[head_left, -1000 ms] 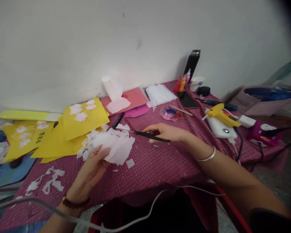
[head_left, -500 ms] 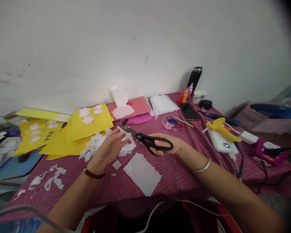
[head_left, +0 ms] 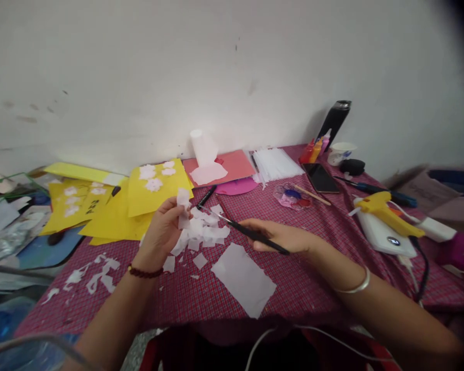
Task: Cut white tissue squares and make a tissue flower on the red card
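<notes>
Left hand (head_left: 163, 229): pinching a paper piece (head_left: 183, 206), above the scraps (head_left: 201, 232)
Right hand (head_left: 268, 236): gripping scissors (head_left: 255, 234), blades toward the scraps
Paper sheet (head_left: 244, 280): near the desk's (head_left: 297, 293) front edge

Small white paper piece (head_left: 183, 207) now in left hand (head_left: 164, 228)

Black flask (head_left: 334, 122) leaned upper right, paper cup (head_left: 342, 153) beside it; dark phone (head_left: 320, 178) lay below; yellow glue gun (head_left: 388, 212) rested atop white power bank (head_left: 386, 237).
</notes>
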